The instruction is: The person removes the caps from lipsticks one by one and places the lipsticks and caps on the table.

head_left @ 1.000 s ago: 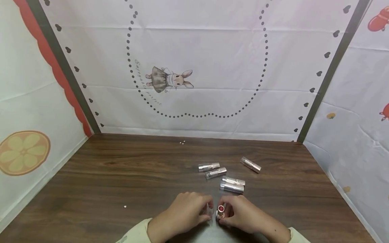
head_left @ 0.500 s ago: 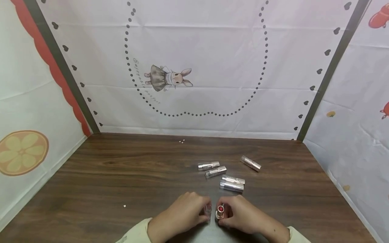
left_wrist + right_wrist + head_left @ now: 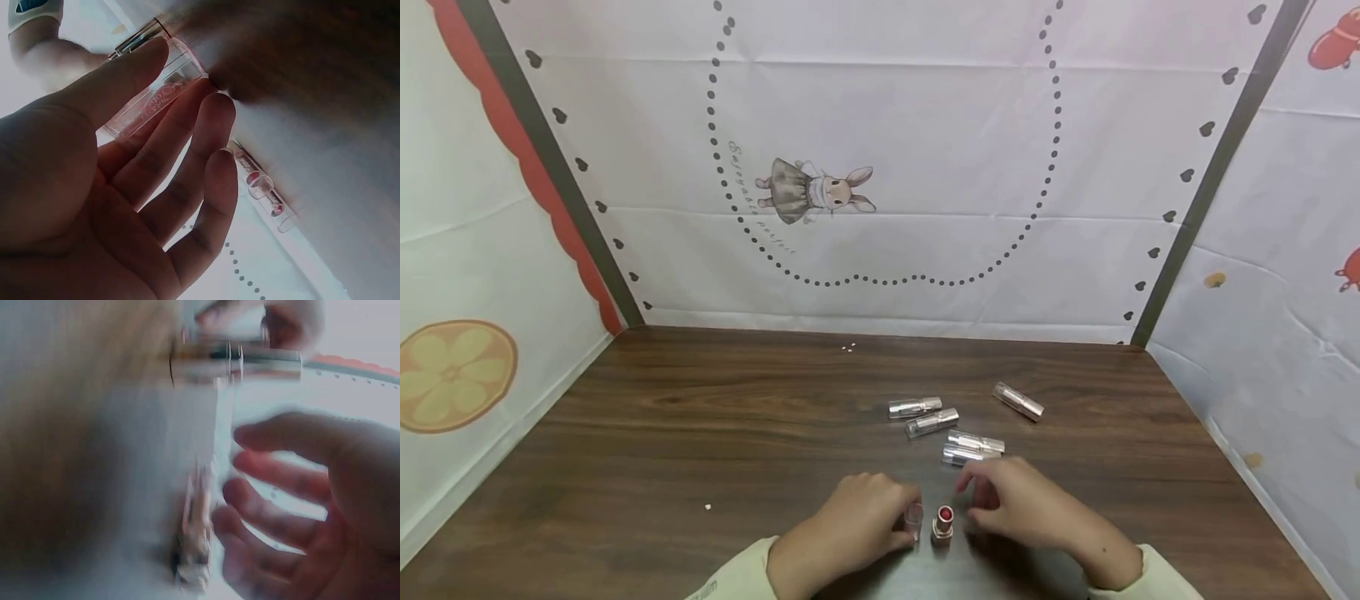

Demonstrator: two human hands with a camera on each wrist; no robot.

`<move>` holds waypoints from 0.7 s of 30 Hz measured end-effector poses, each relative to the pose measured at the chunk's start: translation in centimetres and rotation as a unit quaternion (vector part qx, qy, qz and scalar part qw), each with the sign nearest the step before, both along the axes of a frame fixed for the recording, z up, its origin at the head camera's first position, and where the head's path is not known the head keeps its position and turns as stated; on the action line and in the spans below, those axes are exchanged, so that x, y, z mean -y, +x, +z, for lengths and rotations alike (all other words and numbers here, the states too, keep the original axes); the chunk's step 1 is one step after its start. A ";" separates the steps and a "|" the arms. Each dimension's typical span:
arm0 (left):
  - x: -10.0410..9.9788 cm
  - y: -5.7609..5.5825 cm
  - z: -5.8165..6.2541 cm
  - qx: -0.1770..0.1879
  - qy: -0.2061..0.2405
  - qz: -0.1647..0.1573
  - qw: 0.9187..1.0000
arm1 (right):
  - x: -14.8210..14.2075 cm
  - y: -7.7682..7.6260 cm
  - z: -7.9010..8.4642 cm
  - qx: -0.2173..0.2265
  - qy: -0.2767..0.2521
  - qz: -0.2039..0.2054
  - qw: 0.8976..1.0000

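An uncapped lipstick (image 3: 943, 525) with a red tip stands upright on the table between the hands. My left hand (image 3: 860, 523) pinches a clear lipstick cap (image 3: 152, 94) between thumb and fingers, just left of the lipstick. Apart from the lipstick, my right hand (image 3: 1028, 507) hovers to its right with loosely bent fingers and nothing in them. In the right wrist view a gap shows between those fingers (image 3: 250, 459) and the metallic lipstick tube (image 3: 269, 365). Beyond the right hand lie two capped lipsticks side by side, the nearer one (image 3: 958, 455) partly covered by that hand.
Two more capped lipsticks, a left one (image 3: 914, 407) and one beside it (image 3: 932, 423), lie farther back. Another capped lipstick (image 3: 1018, 401) lies at the back right. Small white specks (image 3: 848, 347) dot the wooden table (image 3: 737, 400). Printed cloth walls (image 3: 895, 150) enclose its sides and back.
My right hand has let go of the lipstick and moved right and slightly away from it, leaving it standing. The left hand still holds the clear cap in nearly the same place.
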State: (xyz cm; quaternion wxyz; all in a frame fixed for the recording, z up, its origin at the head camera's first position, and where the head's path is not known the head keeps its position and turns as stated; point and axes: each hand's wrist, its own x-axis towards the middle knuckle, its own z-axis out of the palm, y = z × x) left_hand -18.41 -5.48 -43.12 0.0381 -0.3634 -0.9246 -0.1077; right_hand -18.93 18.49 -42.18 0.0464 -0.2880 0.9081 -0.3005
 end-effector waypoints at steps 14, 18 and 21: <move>0.0 0.3 0.4 -0.016 -0.005 0.000 1.000 | -0.7 -0.8 0.1 -0.167 0.130 -0.146 0.966; 0.0 0.3 0.3 -0.015 -0.004 0.002 1.000 | -0.5 -0.8 -0.2 -0.153 0.135 -0.149 0.968; -0.1 0.3 0.2 -0.015 -0.005 0.002 1.000 | -0.5 -0.8 -0.3 -0.142 0.132 -0.153 0.969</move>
